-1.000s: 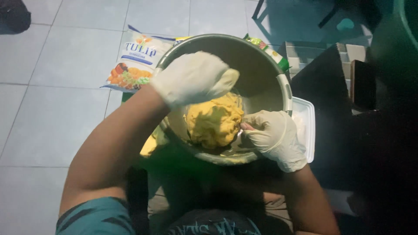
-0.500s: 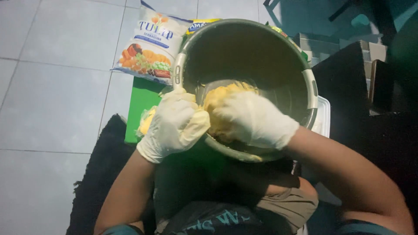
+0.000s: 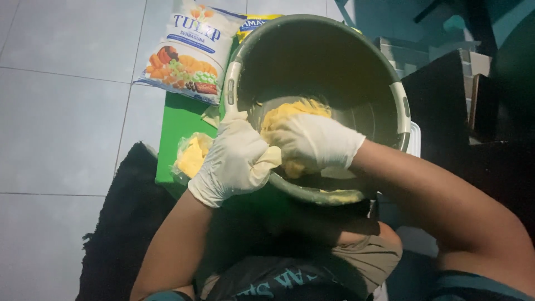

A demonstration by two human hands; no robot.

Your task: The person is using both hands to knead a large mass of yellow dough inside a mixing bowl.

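Dough (image 3: 290, 114), yellow and lumpy, is being worked inside a large grey-green bowl (image 3: 329, 61) tilted toward the person over the lap. The mass appears gathered into one clump rather than loose crumbs, so mixing is judged well along; smears on the bowl's near rim (image 3: 334, 196) suggest scraping and final kneading are left.

Right hand (image 3: 315, 142), in a white glove, is pressed onto the dough, fingers curled over it in a grasp. Left hand (image 3: 237, 161), also gloved, is cupped against the bowl's near edge and the dough's side; whether it grips anything cannot be told.

On the tiled floor (image 3: 61, 128), a green board (image 3: 175, 125) carries an opened clear wrapper with a yellow block (image 3: 192, 156), partly used. A white flour bag (image 3: 189, 53) lies beyond it, just beside the bowl. A black mat (image 3: 122, 223) lies under the left arm.
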